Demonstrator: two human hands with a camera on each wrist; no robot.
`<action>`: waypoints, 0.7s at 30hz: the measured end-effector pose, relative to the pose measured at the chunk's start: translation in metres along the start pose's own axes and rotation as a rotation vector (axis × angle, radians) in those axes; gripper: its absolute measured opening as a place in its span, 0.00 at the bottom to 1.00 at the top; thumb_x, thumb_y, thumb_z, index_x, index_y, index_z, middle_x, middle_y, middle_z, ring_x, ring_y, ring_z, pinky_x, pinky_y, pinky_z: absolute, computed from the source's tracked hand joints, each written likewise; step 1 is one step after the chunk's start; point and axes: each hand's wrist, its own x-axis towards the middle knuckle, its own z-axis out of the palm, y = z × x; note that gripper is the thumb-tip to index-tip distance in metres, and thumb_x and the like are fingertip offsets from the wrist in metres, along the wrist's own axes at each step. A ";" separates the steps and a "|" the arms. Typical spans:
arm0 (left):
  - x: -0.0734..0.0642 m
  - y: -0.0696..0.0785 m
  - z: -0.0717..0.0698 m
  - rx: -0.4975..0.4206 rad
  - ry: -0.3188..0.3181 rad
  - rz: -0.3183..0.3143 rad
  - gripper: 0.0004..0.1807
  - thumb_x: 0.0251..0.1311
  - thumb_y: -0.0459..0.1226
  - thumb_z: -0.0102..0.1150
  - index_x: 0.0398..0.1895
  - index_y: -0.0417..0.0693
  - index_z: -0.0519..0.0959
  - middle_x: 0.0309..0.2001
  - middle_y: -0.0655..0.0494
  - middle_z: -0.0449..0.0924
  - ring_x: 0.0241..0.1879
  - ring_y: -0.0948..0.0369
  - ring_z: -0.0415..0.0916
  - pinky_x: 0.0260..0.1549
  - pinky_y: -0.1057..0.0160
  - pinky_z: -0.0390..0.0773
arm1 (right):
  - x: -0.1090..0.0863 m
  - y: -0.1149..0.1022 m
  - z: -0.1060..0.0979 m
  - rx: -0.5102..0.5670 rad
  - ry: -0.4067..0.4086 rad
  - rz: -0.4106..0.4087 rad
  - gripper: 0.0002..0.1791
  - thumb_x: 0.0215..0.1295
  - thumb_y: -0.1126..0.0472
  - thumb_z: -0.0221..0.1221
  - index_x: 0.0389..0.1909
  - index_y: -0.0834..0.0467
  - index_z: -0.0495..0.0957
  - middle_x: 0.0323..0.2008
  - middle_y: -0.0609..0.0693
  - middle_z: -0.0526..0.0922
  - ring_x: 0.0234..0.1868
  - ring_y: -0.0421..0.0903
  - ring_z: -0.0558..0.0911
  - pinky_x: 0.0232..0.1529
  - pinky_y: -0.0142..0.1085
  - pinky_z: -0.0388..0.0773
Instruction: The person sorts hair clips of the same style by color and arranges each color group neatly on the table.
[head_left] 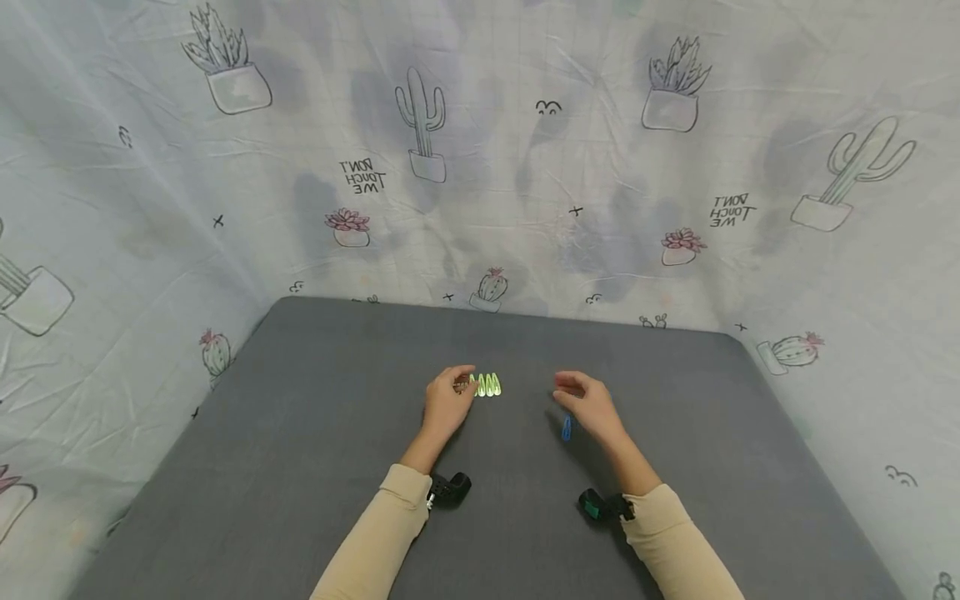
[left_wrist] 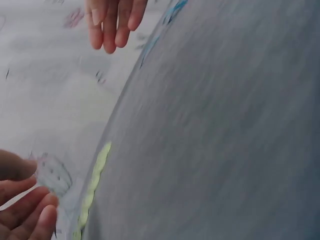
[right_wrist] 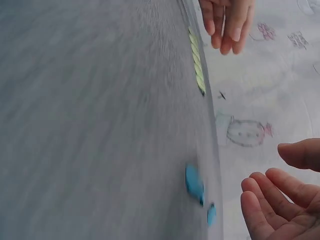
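Observation:
A row of several yellow-green snap hair clips (head_left: 491,384) lies side by side on the grey table. My left hand (head_left: 446,406) hovers at the row's left end, hiding part of it; its fingers are relaxed and hold nothing. To the right, a blue snap hair clip (head_left: 566,427) lies just beside and below my right hand (head_left: 592,408). That hand is also loosely bent and empty, held above the table. In the right wrist view a blurred blue clip (right_wrist: 194,181) lies near a smaller-looking second blue clip (right_wrist: 211,214).
The grey table (head_left: 337,517) ends at a back edge against a hanging white cloth (head_left: 495,150) printed with cacti and potted plants. A black wrist camera (head_left: 452,490) sits at the left cuff, and another black wrist camera (head_left: 594,505) at the right.

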 end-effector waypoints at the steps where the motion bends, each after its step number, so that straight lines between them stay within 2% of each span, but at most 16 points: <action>1: -0.003 0.003 0.002 -0.003 -0.040 0.002 0.15 0.58 0.32 0.61 0.49 0.39 0.80 0.44 0.43 0.81 0.45 0.50 0.80 0.43 0.55 0.80 | -0.003 0.002 -0.004 0.002 0.008 0.006 0.22 0.65 0.64 0.57 0.59 0.66 0.71 0.56 0.63 0.77 0.57 0.58 0.75 0.56 0.50 0.72; 7: -0.022 0.025 0.020 -0.047 -0.268 0.037 0.19 0.61 0.34 0.60 0.54 0.36 0.77 0.48 0.41 0.80 0.48 0.50 0.79 0.46 0.58 0.79 | -0.022 0.017 -0.024 -0.015 0.061 0.021 0.21 0.65 0.64 0.57 0.58 0.66 0.72 0.55 0.63 0.78 0.56 0.58 0.77 0.55 0.51 0.73; 10: -0.032 0.034 0.032 -0.050 -0.343 0.059 0.19 0.61 0.35 0.59 0.55 0.36 0.76 0.49 0.43 0.80 0.49 0.51 0.79 0.47 0.61 0.79 | -0.033 0.024 -0.033 -0.023 0.083 0.027 0.21 0.65 0.64 0.57 0.58 0.66 0.72 0.54 0.63 0.78 0.56 0.58 0.77 0.54 0.47 0.74; 16: -0.051 0.050 0.058 -0.060 -0.388 0.066 0.18 0.60 0.34 0.61 0.53 0.36 0.77 0.48 0.43 0.81 0.46 0.51 0.81 0.43 0.63 0.80 | -0.049 0.037 -0.046 -0.009 0.115 0.054 0.21 0.65 0.65 0.58 0.58 0.67 0.72 0.54 0.64 0.78 0.56 0.57 0.78 0.46 0.23 0.73; 18: -0.055 0.056 0.065 -0.043 -0.388 0.073 0.18 0.59 0.33 0.61 0.52 0.37 0.78 0.47 0.43 0.81 0.45 0.52 0.81 0.42 0.65 0.80 | -0.053 0.039 -0.048 0.015 0.120 0.070 0.22 0.64 0.65 0.58 0.58 0.68 0.71 0.55 0.65 0.77 0.55 0.56 0.78 0.44 0.19 0.71; 21: -0.060 0.062 0.076 -0.015 -0.363 0.082 0.16 0.57 0.32 0.63 0.49 0.37 0.79 0.44 0.44 0.81 0.43 0.53 0.82 0.39 0.68 0.80 | -0.057 0.041 -0.050 0.049 0.126 0.101 0.22 0.64 0.65 0.58 0.58 0.69 0.71 0.56 0.66 0.76 0.56 0.54 0.78 0.43 0.18 0.70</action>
